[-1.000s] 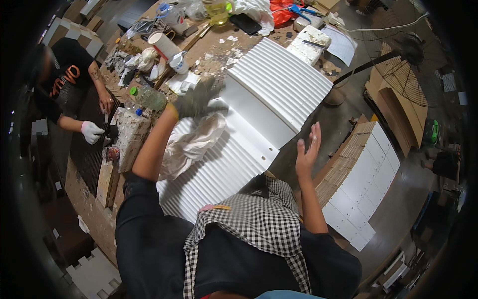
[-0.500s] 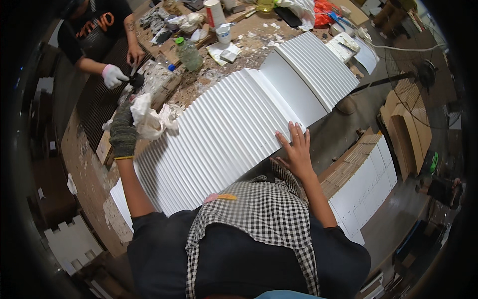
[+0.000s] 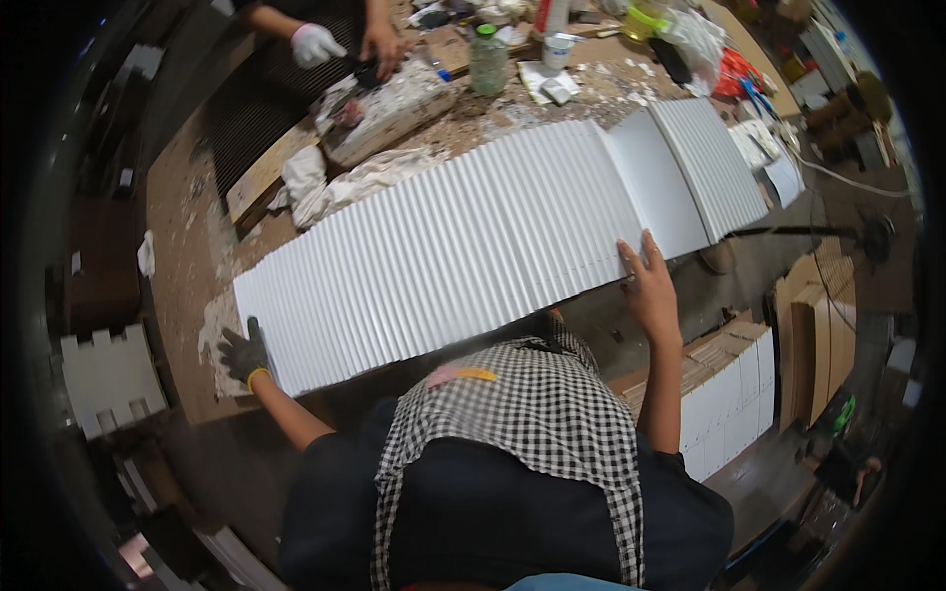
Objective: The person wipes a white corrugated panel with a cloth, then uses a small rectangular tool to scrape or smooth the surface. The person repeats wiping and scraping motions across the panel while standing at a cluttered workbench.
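Note:
A long white ribbed panel [image 3: 434, 256] lies across the worktable, slanting up toward the right. Near its right end is a smooth white strip [image 3: 658, 182], followed by a shorter ribbed section [image 3: 714, 167]. My left hand [image 3: 244, 355], in a dark green glove, is at the panel's left end with fingers spread. Bare, my right hand [image 3: 650, 291] rests two outstretched fingers on the near edge beside the smooth strip; its other fingers are partly hidden. Bunched white cloth [image 3: 305, 182] lies just beyond the panel.
Across the worktable [image 3: 177, 295], a co-worker's white-gloved hand [image 3: 317, 45] and bare hand [image 3: 382, 47] handle something dark near a paint-stained block [image 3: 389, 123]. A green-capped bottle [image 3: 488, 64] and white cup [image 3: 557, 49] stand beyond. Stacked boards [image 3: 729, 394] are at right.
My left hand has left the white cloth beyond the panel and come down to the panel's left end. My right hand stays by the smooth strip. The whole view has shifted.

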The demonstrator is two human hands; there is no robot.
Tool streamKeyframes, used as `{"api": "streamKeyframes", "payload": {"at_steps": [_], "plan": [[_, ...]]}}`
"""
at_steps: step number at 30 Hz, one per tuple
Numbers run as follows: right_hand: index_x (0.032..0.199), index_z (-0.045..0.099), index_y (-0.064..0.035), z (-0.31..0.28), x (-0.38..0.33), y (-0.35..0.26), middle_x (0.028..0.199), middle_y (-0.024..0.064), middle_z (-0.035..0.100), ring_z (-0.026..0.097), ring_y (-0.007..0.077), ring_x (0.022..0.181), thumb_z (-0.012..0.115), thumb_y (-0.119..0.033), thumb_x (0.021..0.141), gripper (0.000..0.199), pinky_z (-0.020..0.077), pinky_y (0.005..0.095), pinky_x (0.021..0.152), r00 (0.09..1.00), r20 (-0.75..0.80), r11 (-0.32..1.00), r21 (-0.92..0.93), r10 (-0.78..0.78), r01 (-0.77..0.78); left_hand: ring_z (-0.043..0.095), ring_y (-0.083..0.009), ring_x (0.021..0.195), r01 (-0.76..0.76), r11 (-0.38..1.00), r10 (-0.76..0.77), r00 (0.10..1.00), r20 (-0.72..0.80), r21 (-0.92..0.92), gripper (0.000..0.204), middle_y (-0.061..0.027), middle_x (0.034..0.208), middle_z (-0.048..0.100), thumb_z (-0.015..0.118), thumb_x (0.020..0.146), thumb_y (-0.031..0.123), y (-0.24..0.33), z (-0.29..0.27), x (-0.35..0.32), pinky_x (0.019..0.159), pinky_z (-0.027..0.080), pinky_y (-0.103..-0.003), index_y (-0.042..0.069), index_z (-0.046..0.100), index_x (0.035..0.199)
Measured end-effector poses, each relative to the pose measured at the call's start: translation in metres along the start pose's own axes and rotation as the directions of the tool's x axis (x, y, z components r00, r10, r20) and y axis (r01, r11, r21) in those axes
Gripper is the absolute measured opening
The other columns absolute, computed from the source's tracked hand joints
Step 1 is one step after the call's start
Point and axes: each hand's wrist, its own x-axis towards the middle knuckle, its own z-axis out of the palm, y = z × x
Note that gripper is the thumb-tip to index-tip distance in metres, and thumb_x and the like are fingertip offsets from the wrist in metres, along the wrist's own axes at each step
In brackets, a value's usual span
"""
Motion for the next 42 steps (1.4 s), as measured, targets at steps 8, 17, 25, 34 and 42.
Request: {"api": "streamKeyframes", "payload": {"at_steps": [8,17,25,34,42], "plan": [[0.151,0.047,-0.0159,-0.006,0.019,-0.003,0.159,0.0296,0.032,0.042,0.0442,0.142,0.083,-0.008,0.077,0.082,0.0418,0.0460,0.114,0.962,0.268,0.998,-0.062,0.043,-0.027,0.053,-0.0459,0.129,-0.069,0.974,0.052,0.995,-0.085,-0.214,0.086,-0.0301,0.142,0.052,0.041,0.094,0.076,-0.044,0.048,-0.042,0.107,0.043,-0.056,0.007,0.054,0.143],[0.145,0.049,-0.0034,0.013,0.017,0.012,0.155,0.0372,0.032,0.033,0.0508,0.145,0.072,-0.001,0.079,0.071,0.0321,0.0516,0.120,0.976,0.145,0.986,0.066,-0.161,0.153,0.070,-0.0390,0.089,-0.374,0.927,0.338,0.842,-0.420,-0.004,0.052,-0.0139,0.098,0.074,0.034,0.108,0.049,-0.105,0.112,0.019,0.078,0.055,-0.053,0.013,0.072,0.103],[0.147,0.049,-0.0047,0.028,0.015,0.008,0.163,0.0191,0.032,0.026,0.0428,0.151,0.053,-0.026,0.103,0.049,0.0221,0.0609,0.119,0.986,-0.165,0.993,0.114,0.039,-0.020,0.069,-0.0400,0.082,-0.274,0.961,0.268,0.899,-0.346,0.033,0.070,-0.0221,0.090,0.070,0.034,0.105,0.061,0.014,-0.002,-0.123,0.074,0.054,-0.052,0.004,0.071,0.088],[0.161,0.033,-0.0172,0.037,0.030,0.026,0.171,0.0031,0.020,0.009,0.0317,0.159,0.037,-0.039,0.108,0.058,0.0072,0.0701,0.119,0.980,-0.118,0.939,-0.288,0.161,-0.189,0.067,-0.0293,0.073,-0.283,0.920,0.373,0.845,-0.383,0.272,0.066,-0.0120,0.086,0.067,0.037,0.103,0.065,0.043,0.000,-0.158,0.063,0.055,-0.044,0.010,0.068,0.084],[0.156,0.041,-0.0124,0.018,0.052,0.086,0.169,0.0040,0.025,0.013,0.0314,0.158,0.041,-0.037,0.106,0.055,0.0100,0.0697,0.119,0.957,-0.158,0.892,-0.353,0.242,-0.283,0.069,-0.0366,0.083,-0.370,0.915,0.401,0.875,-0.272,0.158,0.066,-0.0172,0.092,0.069,0.038,0.104,0.062,0.037,0.013,-0.149,0.075,0.056,-0.047,0.007,0.071,0.090]]}}
